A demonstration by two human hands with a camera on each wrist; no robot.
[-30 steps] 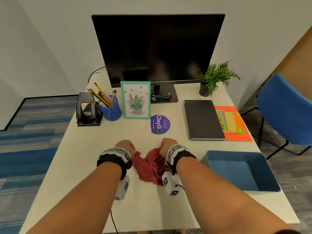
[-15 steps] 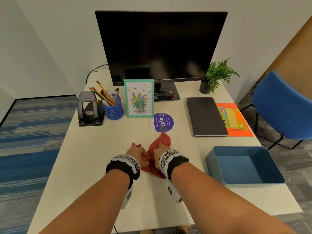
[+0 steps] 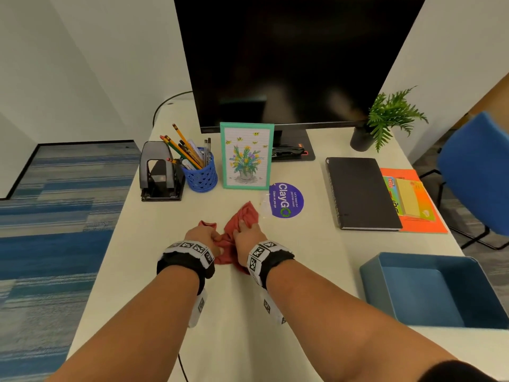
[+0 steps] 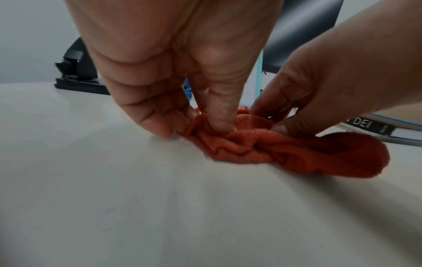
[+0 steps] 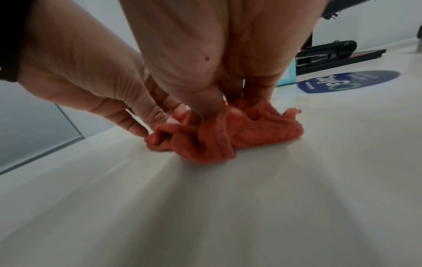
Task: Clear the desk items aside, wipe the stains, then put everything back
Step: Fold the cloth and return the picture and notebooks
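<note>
A crumpled red cloth lies bunched on the white desk, just in front of a purple round ClayGo sticker. Both hands are on it side by side. My left hand pinches the cloth's left part between thumb and fingers. My right hand pinches its right part, thumb and fingers digging into the folds. A framed flower picture, a blue pencil cup and a black hole punch stand behind.
A black monitor stands at the back with a stapler on its base. A black notebook and orange folder lie right, a potted plant behind them. An empty blue tray sits front right; a blue chair is beyond.
Both hands have pushed the cloth away from me toward the sticker and drawn close together, bunching the cloth into a tighter heap.
</note>
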